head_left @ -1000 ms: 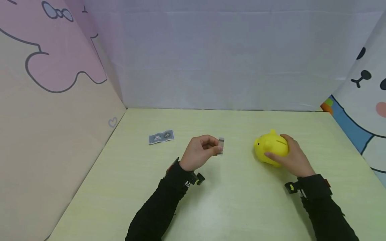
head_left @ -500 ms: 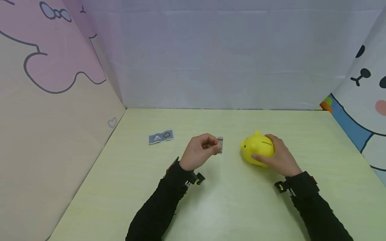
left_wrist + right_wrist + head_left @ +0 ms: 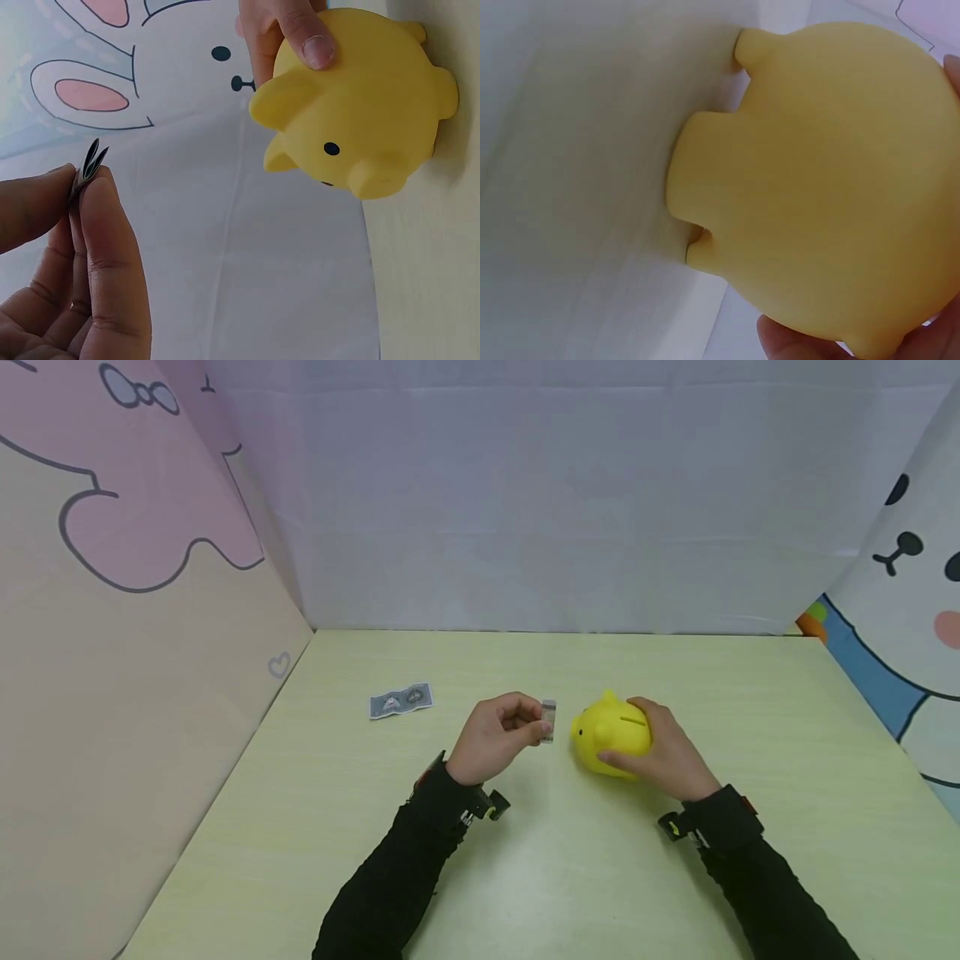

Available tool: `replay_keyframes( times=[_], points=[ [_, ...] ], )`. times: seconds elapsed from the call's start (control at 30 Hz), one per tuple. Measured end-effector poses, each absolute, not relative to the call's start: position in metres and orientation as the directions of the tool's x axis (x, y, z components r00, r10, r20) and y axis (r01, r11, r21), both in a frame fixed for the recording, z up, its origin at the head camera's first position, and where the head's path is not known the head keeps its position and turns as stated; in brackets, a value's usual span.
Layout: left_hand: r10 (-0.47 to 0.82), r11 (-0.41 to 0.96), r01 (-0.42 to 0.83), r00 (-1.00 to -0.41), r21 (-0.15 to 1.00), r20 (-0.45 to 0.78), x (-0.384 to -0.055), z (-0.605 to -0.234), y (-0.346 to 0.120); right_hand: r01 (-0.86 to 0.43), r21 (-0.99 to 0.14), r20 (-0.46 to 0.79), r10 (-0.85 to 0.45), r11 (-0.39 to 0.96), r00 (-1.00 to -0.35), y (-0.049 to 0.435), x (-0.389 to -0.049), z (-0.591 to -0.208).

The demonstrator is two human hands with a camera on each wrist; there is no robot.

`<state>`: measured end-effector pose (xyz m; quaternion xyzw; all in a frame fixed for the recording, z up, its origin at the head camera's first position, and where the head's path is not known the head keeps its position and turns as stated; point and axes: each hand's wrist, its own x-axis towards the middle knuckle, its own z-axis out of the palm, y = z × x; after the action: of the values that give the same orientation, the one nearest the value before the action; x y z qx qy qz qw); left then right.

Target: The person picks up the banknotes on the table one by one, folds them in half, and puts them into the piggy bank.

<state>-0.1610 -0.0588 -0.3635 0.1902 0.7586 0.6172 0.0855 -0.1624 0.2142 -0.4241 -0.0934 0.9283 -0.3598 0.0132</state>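
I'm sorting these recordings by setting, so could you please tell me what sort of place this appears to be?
Probably a screened-off tabletop space indoors, perhaps set up for recording: a pale table, a whitish backdrop behind it, and cartoon-printed side panels. The wider room is out of view.

Left hand [image 3: 497,739] pinching, right hand [image 3: 667,756] curved in a wide grip, forearms [image 3: 393,872] angled inward

The right hand [image 3: 666,756] hides part of the piggy bank [image 3: 615,735]; print on the folded note [image 3: 549,720] is unreadably small.
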Motion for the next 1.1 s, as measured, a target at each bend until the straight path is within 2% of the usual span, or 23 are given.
replay_keyframes(
  times=[1.1],
  points=[
    [0.392, 0.145, 0.199, -0.911, 0.969, 0.128, -0.162, -0.363, -0.059, -0.257, -0.765, 0.071, -0.319, 0.59, -0.945, 0.147, -0.157, -0.429]
  ],
)
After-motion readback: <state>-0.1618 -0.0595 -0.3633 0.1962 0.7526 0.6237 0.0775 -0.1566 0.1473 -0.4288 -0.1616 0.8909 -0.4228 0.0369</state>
